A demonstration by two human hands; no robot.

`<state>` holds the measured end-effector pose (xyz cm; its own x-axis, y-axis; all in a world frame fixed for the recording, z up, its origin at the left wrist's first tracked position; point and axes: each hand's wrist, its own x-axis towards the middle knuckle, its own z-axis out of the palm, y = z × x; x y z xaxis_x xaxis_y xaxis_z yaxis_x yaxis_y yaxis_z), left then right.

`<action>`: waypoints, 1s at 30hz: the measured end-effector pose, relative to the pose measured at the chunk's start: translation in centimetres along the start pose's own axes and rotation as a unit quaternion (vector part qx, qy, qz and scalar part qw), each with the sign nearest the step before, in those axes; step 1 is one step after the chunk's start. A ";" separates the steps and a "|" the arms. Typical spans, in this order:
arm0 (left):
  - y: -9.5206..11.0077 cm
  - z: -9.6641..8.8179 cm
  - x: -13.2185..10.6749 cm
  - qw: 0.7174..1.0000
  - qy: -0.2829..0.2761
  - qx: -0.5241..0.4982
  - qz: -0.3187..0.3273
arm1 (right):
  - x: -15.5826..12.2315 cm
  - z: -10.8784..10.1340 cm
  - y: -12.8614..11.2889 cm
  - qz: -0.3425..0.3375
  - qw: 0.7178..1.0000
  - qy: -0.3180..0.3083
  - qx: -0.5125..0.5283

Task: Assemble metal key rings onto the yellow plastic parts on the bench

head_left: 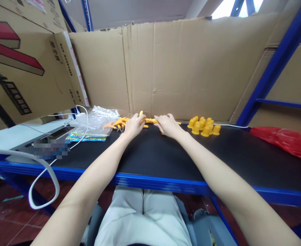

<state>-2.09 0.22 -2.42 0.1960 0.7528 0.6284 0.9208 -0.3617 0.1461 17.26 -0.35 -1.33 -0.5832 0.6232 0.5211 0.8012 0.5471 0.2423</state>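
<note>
My left hand (pixel 133 126) is closed on an orange plastic piece, whose tip sticks up above the fingers. Between the hands runs a knobbly orange plastic piece (pixel 150 120); the fingers of my right hand (pixel 168 125) are bent around its right end. More orange parts poke out around both hands, and what lies under the palms is hidden. Just left of my left hand is a heap of orange plastic pieces (pixel 119 122) with small metal bits (pixel 121 129) beside it, too small to name. Several yellow-orange plastic cups (pixel 204 126) stand grouped to the right.
Clear plastic bags (pixel 99 119) and a colourful printed packet (pixel 86 137) lie at the left, near a white cable (pixel 86 119). A red plastic bag (pixel 283 140) rests at the right. Cardboard (pixel 191 68) walls the back; a blue metal edge (pixel 160 181) runs along the front.
</note>
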 end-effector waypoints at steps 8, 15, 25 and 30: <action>1.5 0.6 0.2 0.976 -0.175 -0.116 -0.049 | 0.1 -0.8 -0.1 0.022 0.999 -0.009 -0.043; 1.5 0.1 0.0 0.983 -0.144 -0.082 -0.075 | -0.2 0.7 1.2 -0.004 1.000 -0.022 -0.019; 1.4 0.0 0.1 0.990 -0.121 0.003 -0.068 | -0.1 0.5 1.8 0.030 0.998 -0.005 -0.058; -0.6 0.3 0.4 0.991 -0.085 0.007 -0.105 | -1.5 0.8 5.7 0.175 0.982 0.039 -0.062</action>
<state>-2.46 0.97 -2.50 0.0533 0.8930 0.4469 0.9514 -0.1813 0.2488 22.60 2.26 -1.41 -0.2615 0.7141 0.6494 0.9636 0.2323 0.1325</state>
